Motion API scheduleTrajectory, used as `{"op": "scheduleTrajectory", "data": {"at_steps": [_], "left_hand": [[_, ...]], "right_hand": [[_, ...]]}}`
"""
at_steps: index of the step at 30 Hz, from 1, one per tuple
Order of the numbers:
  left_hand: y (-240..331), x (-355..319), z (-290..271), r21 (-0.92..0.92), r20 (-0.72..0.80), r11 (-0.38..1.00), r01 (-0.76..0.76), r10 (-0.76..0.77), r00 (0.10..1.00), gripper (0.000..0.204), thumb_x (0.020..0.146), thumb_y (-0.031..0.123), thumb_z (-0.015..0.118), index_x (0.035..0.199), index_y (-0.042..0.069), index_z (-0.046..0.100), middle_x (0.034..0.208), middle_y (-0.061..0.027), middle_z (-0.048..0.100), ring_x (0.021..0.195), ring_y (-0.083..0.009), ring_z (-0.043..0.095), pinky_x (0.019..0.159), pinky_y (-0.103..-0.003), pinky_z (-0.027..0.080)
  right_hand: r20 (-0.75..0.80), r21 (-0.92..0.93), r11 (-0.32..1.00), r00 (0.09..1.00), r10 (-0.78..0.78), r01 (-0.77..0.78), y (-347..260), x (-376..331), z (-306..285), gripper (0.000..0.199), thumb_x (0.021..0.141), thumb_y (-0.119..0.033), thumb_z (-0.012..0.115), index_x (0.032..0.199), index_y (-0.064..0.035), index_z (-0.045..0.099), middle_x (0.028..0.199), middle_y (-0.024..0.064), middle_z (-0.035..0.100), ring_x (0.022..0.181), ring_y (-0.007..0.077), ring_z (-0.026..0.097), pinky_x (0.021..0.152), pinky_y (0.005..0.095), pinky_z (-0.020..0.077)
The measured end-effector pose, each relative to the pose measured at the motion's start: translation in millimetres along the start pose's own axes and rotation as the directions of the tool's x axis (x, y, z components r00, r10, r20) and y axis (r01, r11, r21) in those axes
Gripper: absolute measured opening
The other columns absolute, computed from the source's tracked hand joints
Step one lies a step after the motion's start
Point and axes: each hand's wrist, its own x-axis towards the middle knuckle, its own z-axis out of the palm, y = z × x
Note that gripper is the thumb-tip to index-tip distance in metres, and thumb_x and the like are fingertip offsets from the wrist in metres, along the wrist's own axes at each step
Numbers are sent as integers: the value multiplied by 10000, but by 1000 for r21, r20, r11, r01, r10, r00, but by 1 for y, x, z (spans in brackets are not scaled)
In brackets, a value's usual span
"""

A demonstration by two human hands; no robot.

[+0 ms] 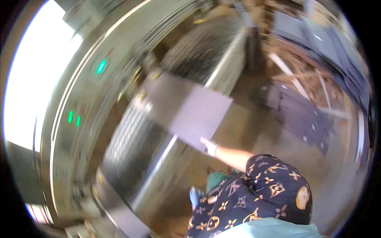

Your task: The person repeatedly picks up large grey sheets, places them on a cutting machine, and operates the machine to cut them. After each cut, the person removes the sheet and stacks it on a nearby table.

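dark patterned sleeve with gold motifs (258, 190) fills the lower frame, nearest the lens, over a pale teal garment (270, 230). beyond it a bare forearm runs up to the right hand (209, 147), gloved in white, closed on the lower corner of a flat pale grey rectangular sheet (186, 109), which spreads up and left from the grip. left hand (195, 196), in a bluish glove, sits low beside the sleeve, well below the sheet; whether it holds anything cannot be told. small green lights (101, 66) glow on the blurred metal machine frame (79, 119) far left of the grip.
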Motion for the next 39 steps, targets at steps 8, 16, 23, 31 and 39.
{"op": "scheduleTrajectory", "data": {"at_steps": [8, 16, 23, 31, 39], "left_hand": [[87, 71, 10, 319, -558, 921, 223, -7, 830, 216, 862, 298, 427, 949, 101, 439, 725, -51, 480, 667, -194, 470, 619, -350, 403], [164, 105, 37, 778, -305, 628, 7, 369, 878, 264, 842, 247, 473, 1048, 82, 454, 784, -41, 515, 746, -163, 483, 696, -322, 411], [194, 168, 91, 902, -355, 419, 106, 578, 735, 416, 785, 290, 572, 1104, 52, 451, 1011, -135, 521, 916, -256, 500, 797, -349, 414], [225, 166, 58, 860, -475, 229, 457, 687, 550, 530, 775, 436, 510, 1095, 14, 498, 1070, -216, 530, 1016, -350, 487, 872, -386, 375], [134, 119, 61, 741, -669, 509, 439, 616, 416, 631, 803, 554, 382, 975, -29, 552, 947, -226, 572, 904, -365, 527, 792, -394, 397]], "right_hand": [[109, -270, 963, 993, 43, -12, 15, 35, -19, 427, 730, -361, 644, 1102, -185, 529, 1168, -2, 498, 1106, 164, 388, 812, 363, 405], [310, -304, 895, 922, -232, 327, 48, 25, -10, 465, 724, -296, 668, 1080, -36, 519, 1082, 74, 542, 1007, 216, 476, 829, 366, 397], [277, -412, 889, 957, -88, 201, -64, -76, -91, 462, 735, -199, 644, 1111, 23, 494, 1078, 102, 548, 953, 205, 521, 855, 315, 404], [-254, -801, 589, 831, -495, 106, -237, -52, -272, 793, 708, -544, 553, 1241, 4, 338, 1204, 132, 407, 1130, 254, 361, 949, 481, 251], [131, -977, 54, 783, -609, 206, -349, -9, -160, 797, 727, -481, 580, 1270, 27, 294, 1285, 185, 363, 1192, 274, 344, 984, 327, 259]]}}
